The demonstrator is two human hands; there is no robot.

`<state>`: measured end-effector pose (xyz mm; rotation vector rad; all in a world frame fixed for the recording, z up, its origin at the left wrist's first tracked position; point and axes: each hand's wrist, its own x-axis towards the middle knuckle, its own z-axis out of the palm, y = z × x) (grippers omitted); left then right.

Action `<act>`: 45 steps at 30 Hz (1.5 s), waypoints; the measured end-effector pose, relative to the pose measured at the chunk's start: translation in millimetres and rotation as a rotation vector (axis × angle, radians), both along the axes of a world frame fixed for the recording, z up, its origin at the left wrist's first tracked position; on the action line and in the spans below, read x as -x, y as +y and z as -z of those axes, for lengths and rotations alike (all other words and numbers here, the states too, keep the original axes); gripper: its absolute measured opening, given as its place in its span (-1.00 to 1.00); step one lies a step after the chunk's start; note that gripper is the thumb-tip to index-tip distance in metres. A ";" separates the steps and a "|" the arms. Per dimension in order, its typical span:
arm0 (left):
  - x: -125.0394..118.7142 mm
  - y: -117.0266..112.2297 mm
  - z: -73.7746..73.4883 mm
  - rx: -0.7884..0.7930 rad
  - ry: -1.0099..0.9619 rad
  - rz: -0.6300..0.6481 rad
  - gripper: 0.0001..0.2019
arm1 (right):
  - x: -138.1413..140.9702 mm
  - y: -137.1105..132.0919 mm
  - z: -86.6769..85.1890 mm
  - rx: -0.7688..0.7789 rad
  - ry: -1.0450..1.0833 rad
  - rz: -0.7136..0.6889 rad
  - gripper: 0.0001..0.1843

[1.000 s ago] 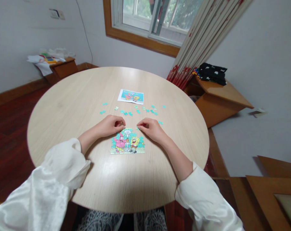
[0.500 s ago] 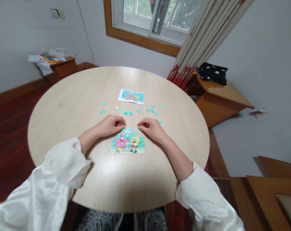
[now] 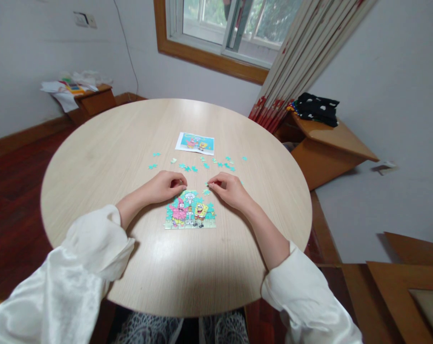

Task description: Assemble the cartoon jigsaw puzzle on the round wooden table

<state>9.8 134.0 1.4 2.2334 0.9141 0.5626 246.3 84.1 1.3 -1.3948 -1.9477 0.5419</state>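
Our right hand [image 3: 229, 189], the nearer, curls just beyond a loose jigsaw piece [image 3: 206, 192]. We cannot confirm any grip.

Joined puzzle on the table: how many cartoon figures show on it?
3 on the joined puzzle: a pink figure on the left, a pale one in the middle, a yellow one on the right.

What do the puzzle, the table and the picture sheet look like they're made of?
Puzzle: probably printed cardboard, going by its thin, flat, interlocking pieces; the finish is hard to judge.
Table: wood or wood-look laminate, smooth with a soft sheen; fine grain lines and pale reflections show, but don't settle which.
Sheet: likely paper or thin card, being flat, printed and white-edged.
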 end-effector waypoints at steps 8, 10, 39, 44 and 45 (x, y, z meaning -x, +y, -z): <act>-0.1 -0.9 -0.5 -0.010 -0.002 -0.006 -0.83 | 0.7 -4.2 -3.2 0.083 -0.006 -0.136 -0.85; -0.3 -1.1 -0.8 -0.015 -0.008 -0.011 -0.83 | 0.7 -5.0 -4.1 0.106 -0.007 -0.144 -0.89; 15.7 13.2 -11.6 -0.354 -0.503 -0.802 -0.92 | -15.1 -0.6 -3.3 0.120 -0.012 0.003 -0.91; 19.7 17.2 -11.6 -0.362 -0.546 -0.881 -0.91 | -1.8 5.9 10.3 -0.045 -0.006 0.117 -0.92; 20.9 18.8 -11.4 -0.353 -0.566 -0.910 -0.90 | 0.4 6.8 12.4 -0.033 -0.016 0.092 -0.89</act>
